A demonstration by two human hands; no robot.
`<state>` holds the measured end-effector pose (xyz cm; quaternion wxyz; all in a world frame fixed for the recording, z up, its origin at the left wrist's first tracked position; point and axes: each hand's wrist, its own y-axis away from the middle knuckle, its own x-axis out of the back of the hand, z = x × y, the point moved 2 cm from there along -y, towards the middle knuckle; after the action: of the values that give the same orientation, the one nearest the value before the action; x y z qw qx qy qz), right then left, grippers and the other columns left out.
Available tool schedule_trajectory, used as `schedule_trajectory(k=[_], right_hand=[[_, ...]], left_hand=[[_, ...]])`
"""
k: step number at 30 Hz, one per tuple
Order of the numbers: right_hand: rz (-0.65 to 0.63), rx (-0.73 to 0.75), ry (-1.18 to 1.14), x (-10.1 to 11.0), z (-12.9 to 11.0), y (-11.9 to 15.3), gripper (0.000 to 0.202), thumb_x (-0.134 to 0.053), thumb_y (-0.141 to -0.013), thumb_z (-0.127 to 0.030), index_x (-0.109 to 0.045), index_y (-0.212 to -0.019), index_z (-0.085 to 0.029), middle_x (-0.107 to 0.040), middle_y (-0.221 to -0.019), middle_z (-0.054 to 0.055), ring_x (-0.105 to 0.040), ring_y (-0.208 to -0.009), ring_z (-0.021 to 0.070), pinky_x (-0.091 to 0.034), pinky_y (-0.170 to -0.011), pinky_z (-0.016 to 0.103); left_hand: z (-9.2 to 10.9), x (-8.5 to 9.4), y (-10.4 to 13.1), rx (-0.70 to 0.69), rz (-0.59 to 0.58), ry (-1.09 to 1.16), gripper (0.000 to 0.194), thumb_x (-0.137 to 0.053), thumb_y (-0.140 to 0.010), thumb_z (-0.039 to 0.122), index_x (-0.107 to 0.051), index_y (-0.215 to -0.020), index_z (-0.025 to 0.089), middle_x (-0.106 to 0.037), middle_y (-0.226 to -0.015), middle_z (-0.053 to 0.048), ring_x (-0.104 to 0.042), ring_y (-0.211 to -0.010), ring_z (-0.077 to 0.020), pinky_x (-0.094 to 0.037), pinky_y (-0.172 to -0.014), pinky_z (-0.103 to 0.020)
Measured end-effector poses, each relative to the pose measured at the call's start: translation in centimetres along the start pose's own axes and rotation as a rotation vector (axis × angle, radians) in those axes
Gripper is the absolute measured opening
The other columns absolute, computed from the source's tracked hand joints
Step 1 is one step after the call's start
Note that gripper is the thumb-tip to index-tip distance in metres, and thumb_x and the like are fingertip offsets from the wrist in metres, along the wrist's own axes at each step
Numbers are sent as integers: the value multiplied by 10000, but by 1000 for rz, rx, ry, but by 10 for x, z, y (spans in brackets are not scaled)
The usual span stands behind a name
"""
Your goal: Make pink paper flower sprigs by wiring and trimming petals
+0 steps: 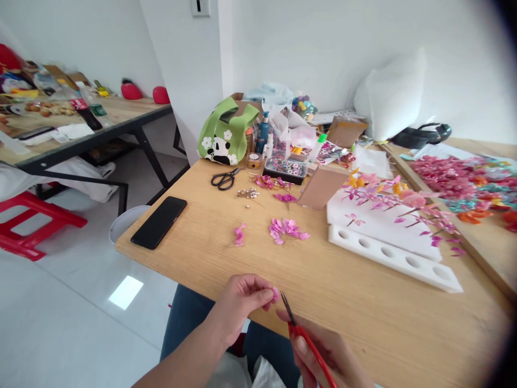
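Note:
My left hand (246, 296) is closed in a pinch just above the table's front edge. Between its thumb and fingertips sits a small pink petal (275, 294). My right hand (319, 345) grips red-handled needle-nose pliers (309, 345), their thin dark tips slightly apart and close to the petal without clearly touching it. Beyond my hands, a cluster of pink petals (285, 229) lies on the wooden table, with a smaller pink flower piece (239, 235) to its left. Behind them are white-tipped stamens (248, 193) and more magenta petals (285, 198).
At left lie a black phone (159, 222) and black scissors (225, 179). A green panda bag (226, 134) and a bead box (286, 168) stand at the back. On the right, a white foam block (393, 258) with holes lies before flower stems (404, 202).

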<state>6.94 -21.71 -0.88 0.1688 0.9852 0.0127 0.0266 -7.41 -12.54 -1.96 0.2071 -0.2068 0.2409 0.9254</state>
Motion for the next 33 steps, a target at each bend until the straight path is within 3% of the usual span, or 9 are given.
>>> schedule_trajectory(k=[4,11,18,23,33], right_hand=[[-63,-14,31,3,2,0,692,-458,-845,-659,-564,-1270,-123,-493,-538,-32,-423,-364,86,-385,-435,253],[-114,-50,33,5,2,4,712,-428,-846,-682,-551,-1249,-109,-519,-543,-31,-416,-337,71,-458,-515,290],[-163,-44,21,4,5,1,729,-422,-825,-713,-553,-1218,-113,-516,-583,-18,-393,-338,56,-268,-377,207],[-184,-2,-9,3,7,1,670,-404,-864,-666,-557,-1209,-113,-509,-550,-31,-308,-301,30,-269,-385,211],[-180,-33,-47,2,10,-1,688,-412,-852,-679,-547,-1225,-117,-474,-549,-38,-308,-326,37,-219,-364,198]], left_hand=[[-2,-1,2,-9,-31,-7,176,-782,-678,286,-714,-693,124,-690,-724,-55,-551,-648,-114,-413,-661,-245],[-3,-2,4,9,-73,-37,183,-770,-690,284,-706,-695,113,-675,-701,-52,-534,-627,-109,-404,-659,-246],[-4,-3,6,23,-102,-12,191,-772,-689,291,-696,-688,116,-663,-686,-40,-532,-624,-107,-400,-660,-246],[-6,-1,6,44,-101,18,188,-782,-682,286,-699,-694,117,-668,-708,-44,-540,-623,-106,-406,-668,-251],[-5,-1,4,66,-100,24,210,-796,-657,301,-707,-683,113,-671,-698,-52,-542,-613,-107,-404,-648,-249]])
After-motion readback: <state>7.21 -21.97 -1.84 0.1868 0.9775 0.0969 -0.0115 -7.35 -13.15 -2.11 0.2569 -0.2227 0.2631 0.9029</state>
